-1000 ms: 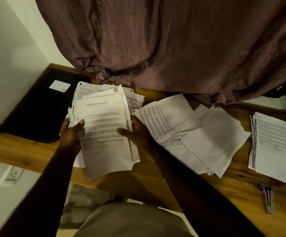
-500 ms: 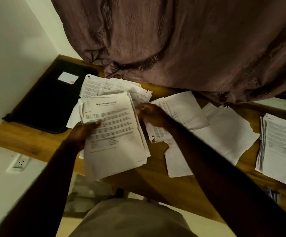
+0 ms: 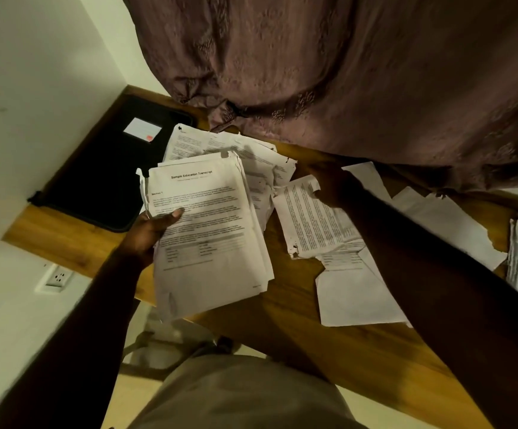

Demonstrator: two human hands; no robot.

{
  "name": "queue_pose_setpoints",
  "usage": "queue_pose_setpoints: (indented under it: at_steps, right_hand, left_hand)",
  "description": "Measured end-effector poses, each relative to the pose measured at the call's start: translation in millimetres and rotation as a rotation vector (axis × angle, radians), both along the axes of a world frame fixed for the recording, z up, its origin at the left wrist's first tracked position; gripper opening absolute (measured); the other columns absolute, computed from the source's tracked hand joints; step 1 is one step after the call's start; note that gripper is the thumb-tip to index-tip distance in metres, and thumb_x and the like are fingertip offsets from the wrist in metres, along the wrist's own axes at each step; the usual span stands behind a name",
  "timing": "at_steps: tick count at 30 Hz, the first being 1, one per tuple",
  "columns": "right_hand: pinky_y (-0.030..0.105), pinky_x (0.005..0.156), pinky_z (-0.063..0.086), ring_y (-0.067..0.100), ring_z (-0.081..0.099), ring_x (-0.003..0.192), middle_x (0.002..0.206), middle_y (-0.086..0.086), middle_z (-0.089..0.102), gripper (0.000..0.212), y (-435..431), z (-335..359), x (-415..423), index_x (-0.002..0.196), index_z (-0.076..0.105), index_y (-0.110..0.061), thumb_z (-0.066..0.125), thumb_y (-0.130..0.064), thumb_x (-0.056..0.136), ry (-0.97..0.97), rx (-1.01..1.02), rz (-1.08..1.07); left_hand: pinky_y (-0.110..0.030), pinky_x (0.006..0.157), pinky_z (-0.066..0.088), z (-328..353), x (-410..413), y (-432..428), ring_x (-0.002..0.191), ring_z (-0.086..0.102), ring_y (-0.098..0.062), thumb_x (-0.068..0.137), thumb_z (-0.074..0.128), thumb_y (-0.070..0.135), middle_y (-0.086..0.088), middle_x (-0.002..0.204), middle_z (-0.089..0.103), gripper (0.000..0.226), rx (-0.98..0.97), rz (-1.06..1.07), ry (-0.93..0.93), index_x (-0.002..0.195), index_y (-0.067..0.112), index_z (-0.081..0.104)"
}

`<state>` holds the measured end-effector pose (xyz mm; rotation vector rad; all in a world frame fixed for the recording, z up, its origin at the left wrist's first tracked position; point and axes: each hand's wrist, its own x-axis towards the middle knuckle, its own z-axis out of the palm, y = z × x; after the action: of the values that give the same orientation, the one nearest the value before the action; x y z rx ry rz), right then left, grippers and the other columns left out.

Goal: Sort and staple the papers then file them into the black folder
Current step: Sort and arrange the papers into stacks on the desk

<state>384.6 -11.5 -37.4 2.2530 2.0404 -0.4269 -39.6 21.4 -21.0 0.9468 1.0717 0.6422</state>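
Papers: stack [image 3: 208, 236] headed "Sample Education Transcript" gripped in left hand [image 3: 147, 232], thumb on top, over the desk [image 3: 294, 308] edge. Right hand [image 3: 333, 188] at torn top corner of loose sheet [image 3: 310, 224] lying on desk; grasp too dark to tell. Black folder [image 3: 96, 181] lies flat in desk's far left corner.
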Motion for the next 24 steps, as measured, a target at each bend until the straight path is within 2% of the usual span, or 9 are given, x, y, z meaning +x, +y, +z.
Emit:
queue_pose_setpoints:
  at_steps: [6, 10, 12, 17, 20, 22, 24]
  right_hand:
    - [0.046, 0.103, 0.047, 0.032, 0.051, 0.131, 0.141, 0.005, 0.054, 0.049, 10.3, -2.8, -5.0, 0.135, 0.055, -0.020, 0.069, -0.035, 0.091, -0.018, 0.048, 0.033]
    - [0.037, 0.089, 0.049, 0.026, 0.061, 0.112, 0.117, 0.002, 0.064, 0.023, 11.9, -2.9, -1.5, 0.105, 0.065, -0.020, 0.073, -0.033, 0.088, -0.022, 0.106, 0.054]
    - [0.034, 0.084, 0.048, 0.024, 0.063, 0.102, 0.106, 0.002, 0.066, 0.016, 14.1, 1.9, -1.0, 0.097, 0.067, -0.018, 0.070, -0.033, 0.091, -0.046, 0.114, 0.078]
    - [0.031, 0.073, 0.047, 0.020, 0.062, 0.086, 0.092, 0.001, 0.063, 0.013, 18.6, 13.5, 8.3, 0.091, 0.063, -0.015, 0.065, -0.027, 0.096, -0.005, 0.149, 0.117]
    - [0.038, 0.082, 0.052, 0.028, 0.063, 0.091, 0.100, 0.010, 0.067, 0.012, 18.2, 24.4, 18.9, 0.097, 0.068, -0.010, 0.061, -0.021, 0.098, 0.149, 0.206, 0.083]
    - [0.033, 0.083, 0.045, 0.030, 0.062, 0.094, 0.103, 0.014, 0.068, 0.018, 19.6, 33.8, 27.8, 0.100, 0.070, -0.007, 0.060, -0.022, 0.099, 0.232, 0.215, -0.001]
    - [0.029, 0.079, 0.040, 0.024, 0.059, 0.088, 0.097, 0.011, 0.067, 0.022, 18.9, 46.0, 36.5, 0.101, 0.070, -0.006, 0.059, -0.024, 0.100, 0.306, 0.233, -0.107]
  left_hand:
    - [-0.058, 0.106, 0.046, 0.2, 4.1, 4.8, 0.126, 0.059, -0.040, 0.101, 0.056, 0.008, -0.018, 0.139, 0.060, 0.041, 0.003, -0.024, -0.021, 0.141, 0.008, 0.054]
    - [-0.058, 0.106, 0.046, -3.1, 5.2, 3.3, 0.127, 0.057, -0.042, 0.101, 0.054, 0.005, -0.020, 0.139, 0.059, 0.040, -0.025, -0.022, -0.051, 0.141, 0.006, 0.054]
    - [-0.061, 0.107, 0.044, -5.9, 3.4, 3.4, 0.127, 0.057, -0.043, 0.101, 0.054, 0.006, -0.022, 0.139, 0.058, 0.040, -0.043, -0.025, -0.057, 0.141, 0.005, 0.053]
    - [-0.062, 0.105, 0.044, -8.4, -0.7, 5.3, 0.128, 0.055, -0.044, 0.102, 0.052, 0.005, -0.023, 0.141, 0.056, 0.040, -0.048, -0.040, -0.073, 0.143, 0.005, 0.051]
    - [-0.053, 0.098, 0.053, -6.6, -1.9, 3.9, 0.124, 0.059, -0.041, 0.102, 0.050, 0.003, -0.022, 0.138, 0.059, 0.040, -0.053, -0.008, -0.087, 0.142, 0.006, 0.052]
    - [-0.050, 0.095, 0.056, -5.7, -3.6, 3.3, 0.122, 0.061, -0.040, 0.102, 0.051, 0.003, -0.021, 0.137, 0.060, 0.040, -0.055, 0.025, -0.098, 0.141, 0.006, 0.053]
    - [-0.050, 0.095, 0.056, -6.3, -6.4, 4.0, 0.121, 0.062, -0.039, 0.101, 0.051, 0.004, -0.021, 0.137, 0.060, 0.041, -0.056, 0.046, -0.108, 0.142, 0.006, 0.052]
